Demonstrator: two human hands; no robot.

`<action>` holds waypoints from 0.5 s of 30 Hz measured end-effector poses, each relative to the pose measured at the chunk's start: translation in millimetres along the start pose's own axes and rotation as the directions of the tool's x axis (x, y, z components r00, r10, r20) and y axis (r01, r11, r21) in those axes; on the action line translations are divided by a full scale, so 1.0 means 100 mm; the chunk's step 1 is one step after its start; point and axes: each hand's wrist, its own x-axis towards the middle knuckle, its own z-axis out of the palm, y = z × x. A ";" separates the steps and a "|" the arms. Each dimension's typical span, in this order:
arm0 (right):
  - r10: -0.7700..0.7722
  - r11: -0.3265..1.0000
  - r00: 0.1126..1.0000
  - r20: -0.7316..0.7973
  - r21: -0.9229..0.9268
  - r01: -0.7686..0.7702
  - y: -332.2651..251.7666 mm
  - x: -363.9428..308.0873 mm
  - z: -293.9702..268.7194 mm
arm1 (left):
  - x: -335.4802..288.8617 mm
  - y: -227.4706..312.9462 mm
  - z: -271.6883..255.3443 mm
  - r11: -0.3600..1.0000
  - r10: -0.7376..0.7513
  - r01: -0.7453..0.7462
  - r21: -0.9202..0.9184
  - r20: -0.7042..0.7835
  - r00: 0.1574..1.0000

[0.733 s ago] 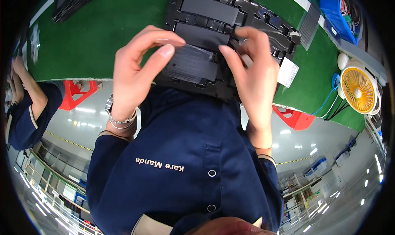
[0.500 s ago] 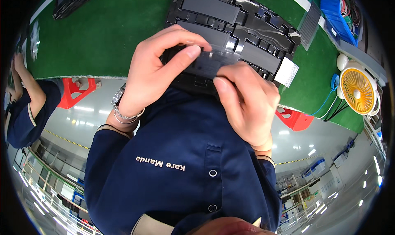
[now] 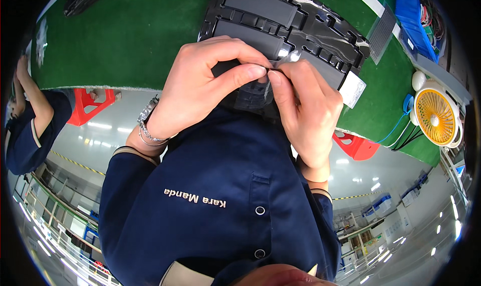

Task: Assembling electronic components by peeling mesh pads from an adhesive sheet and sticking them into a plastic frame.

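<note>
The tray [image 3: 300, 23] lies on the mat [image 3: 135, 35]. Both hands, left [image 3: 200, 85] and right [image 3: 305, 110], meet at its near edge. The fan [image 3: 436, 116] stands well right of the tray.

Bright, even light falls from overhead strip lamps, which show as white streaks on the glossy grey floor [image 3: 396, 236]. My hands and the green counter [image 3: 130, 35] are evenly lit, with only soft shadow under my fingers [image 3: 250, 71]. Small glare spots sit on the black plastic tray [image 3: 320, 20]. The fisheye bends straight edges, and the rim darkens to black. The far corners look smeared, possibly out of focus.
</note>
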 end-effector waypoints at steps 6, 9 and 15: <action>-0.025 0.999 1.000 0.008 0.037 0.024 0.03 0.01 0.00 | 0.01 0.00 -0.02 0.997 0.044 -0.044 0.061 0.009 0.999; -0.037 0.999 0.999 0.024 0.011 0.036 0.05 0.02 0.00 | 0.02 -0.01 -0.02 0.997 0.045 -0.046 0.063 0.018 0.999; -0.018 0.988 0.999 0.031 0.152 0.013 0.07 0.01 -0.05 | -0.06 -0.04 -0.11 0.991 -0.065 0.065 0.118 0.003 0.998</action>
